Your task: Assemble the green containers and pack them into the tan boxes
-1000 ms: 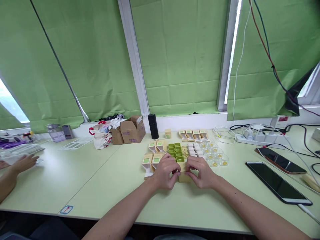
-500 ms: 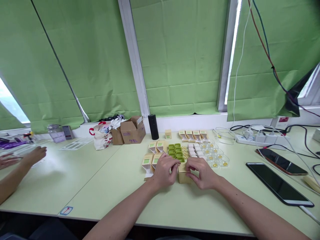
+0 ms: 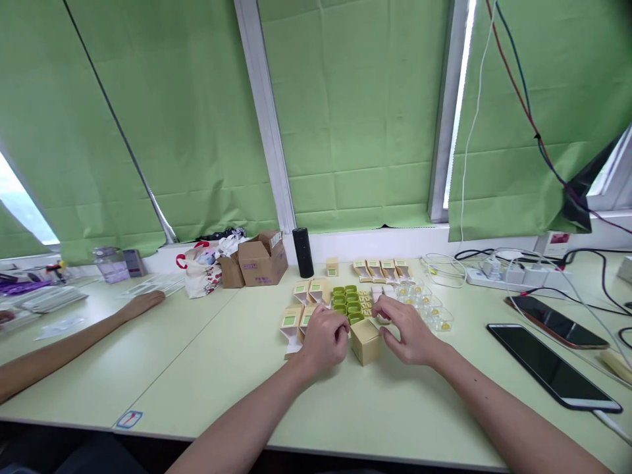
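One small tan box (image 3: 366, 343) stands upright on the desk (image 3: 212, 372), its top closed and one corner turned toward the near edge. The left hand (image 3: 326, 337) is positioned just beside its left side, with fingers curled inward; whether the fingertips meet cannot be told. The right hand (image 3: 405, 330) is positioned at the right side, with thumb and fingers apart; contact between its fingertips and the box cannot be confirmed.

Behind the box, components are arranged in groups. From left to right: open cartons (image 3: 290, 322) with green panels, partly covered by the left hand; green containers (image 3: 353, 306) in two columns; small yellow pieces (image 3: 365, 304); white blocks (image 3: 389, 289), partly hidden by the right hand; and clear cups (image 3: 426, 301) with yellow centres. Four further cartons (image 3: 375, 270) form a row at the rear, to the right of a closed carton (image 3: 332, 267).

A black cylinder (image 3: 303, 253) stands near the wall. Two phones (image 3: 550, 365) lie at the right. At the left, a co-worker's hand (image 3: 144, 304) extends over the desk beside printed sheets (image 3: 170, 284).
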Demonstrator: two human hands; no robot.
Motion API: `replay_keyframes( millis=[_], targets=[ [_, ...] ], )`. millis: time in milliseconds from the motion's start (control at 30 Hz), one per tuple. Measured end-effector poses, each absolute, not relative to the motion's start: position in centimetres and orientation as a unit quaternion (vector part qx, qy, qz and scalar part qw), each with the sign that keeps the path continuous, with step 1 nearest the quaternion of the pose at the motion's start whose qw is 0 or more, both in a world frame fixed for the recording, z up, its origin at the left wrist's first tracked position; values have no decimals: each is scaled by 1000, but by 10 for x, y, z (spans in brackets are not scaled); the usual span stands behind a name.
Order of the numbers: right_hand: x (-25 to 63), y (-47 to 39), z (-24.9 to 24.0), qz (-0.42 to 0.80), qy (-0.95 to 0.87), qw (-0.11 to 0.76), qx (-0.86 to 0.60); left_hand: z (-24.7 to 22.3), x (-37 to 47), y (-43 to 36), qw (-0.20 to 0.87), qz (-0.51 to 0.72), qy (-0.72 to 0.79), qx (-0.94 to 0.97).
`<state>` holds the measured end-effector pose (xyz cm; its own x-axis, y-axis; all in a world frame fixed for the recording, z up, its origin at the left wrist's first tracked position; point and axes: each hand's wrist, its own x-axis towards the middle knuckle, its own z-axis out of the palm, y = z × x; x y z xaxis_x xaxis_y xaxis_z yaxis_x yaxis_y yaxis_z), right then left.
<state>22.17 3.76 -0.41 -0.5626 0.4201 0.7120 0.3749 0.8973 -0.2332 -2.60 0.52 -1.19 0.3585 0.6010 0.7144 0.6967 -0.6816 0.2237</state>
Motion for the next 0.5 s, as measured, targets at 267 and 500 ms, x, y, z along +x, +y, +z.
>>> replay_keyframes(
  millis=[267,500],
  targets=[
    [219,32,-4,47,-899,365,-239,-11,-25,5,59,-380,-409,-827],
    [216,42,-16,-38,-875,351,-330,-11,-26,3,45,-412,-341,-844]
  ],
)
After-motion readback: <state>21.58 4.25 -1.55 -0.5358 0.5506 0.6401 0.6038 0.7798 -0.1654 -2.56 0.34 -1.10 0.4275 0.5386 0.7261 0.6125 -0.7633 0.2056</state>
